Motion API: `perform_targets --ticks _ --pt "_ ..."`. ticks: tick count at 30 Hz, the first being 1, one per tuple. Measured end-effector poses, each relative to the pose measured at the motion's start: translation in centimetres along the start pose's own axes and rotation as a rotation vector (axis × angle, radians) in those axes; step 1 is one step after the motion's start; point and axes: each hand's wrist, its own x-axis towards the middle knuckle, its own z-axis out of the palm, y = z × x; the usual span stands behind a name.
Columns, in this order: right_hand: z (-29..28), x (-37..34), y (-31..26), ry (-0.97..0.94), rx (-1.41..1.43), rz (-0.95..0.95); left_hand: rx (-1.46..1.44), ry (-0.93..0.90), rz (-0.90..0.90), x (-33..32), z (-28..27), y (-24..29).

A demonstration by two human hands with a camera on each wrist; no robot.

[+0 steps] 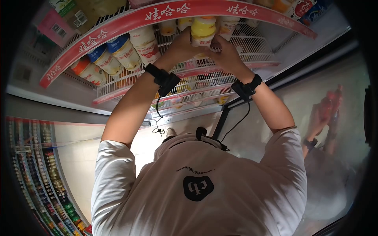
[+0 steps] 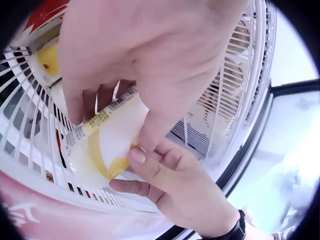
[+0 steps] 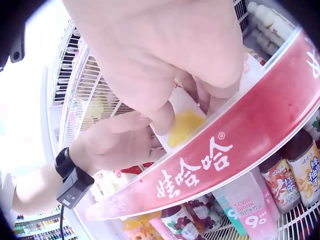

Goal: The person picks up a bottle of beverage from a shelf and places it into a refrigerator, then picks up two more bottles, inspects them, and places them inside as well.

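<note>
Both hands hold a white-and-yellow drink bottle (image 1: 203, 30) at the front of a wire fridge shelf, behind the red shelf strip in the head view. My left hand (image 1: 182, 48) grips it from the left side. Seen in the left wrist view, its fingers curl over the label of the bottle (image 2: 107, 137). On the other side, my right hand (image 1: 229, 57) pinches the bottle with thumb and fingers, its thumb lying near the lower yellow band in the left wrist view. Part of the bottle is hidden behind the hands in the right wrist view.
A red shelf strip (image 3: 215, 150) with white lettering runs along the shelf edge. Several blue- and orange-topped bottles (image 1: 122, 53) stand left of the hands. A pink soda drink bottle (image 3: 247, 205) stands on a lower shelf. The glass door (image 1: 275, 129) is at the right.
</note>
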Motion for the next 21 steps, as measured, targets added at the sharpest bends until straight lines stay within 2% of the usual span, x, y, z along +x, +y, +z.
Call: perform_targets --ticks 4,8,14,21 --pt "0.4 0.1 0.7 -0.009 0.058 -0.065 0.007 0.014 -0.005 -0.5 -0.7 0.6" --pt "0.7 0.4 1.8 -0.003 0.027 -0.09 0.055 -0.046 -0.099 -0.9 -1.1 1.3" --pt "0.4 0.1 0.5 -0.043 0.039 0.013 0.068 -0.03 -0.119 -1.4 -0.7 1.3" --pt "0.8 0.2 1.6 -0.04 0.049 -0.002 0.132 -0.006 -0.119 -1.5 -0.5 1.2"
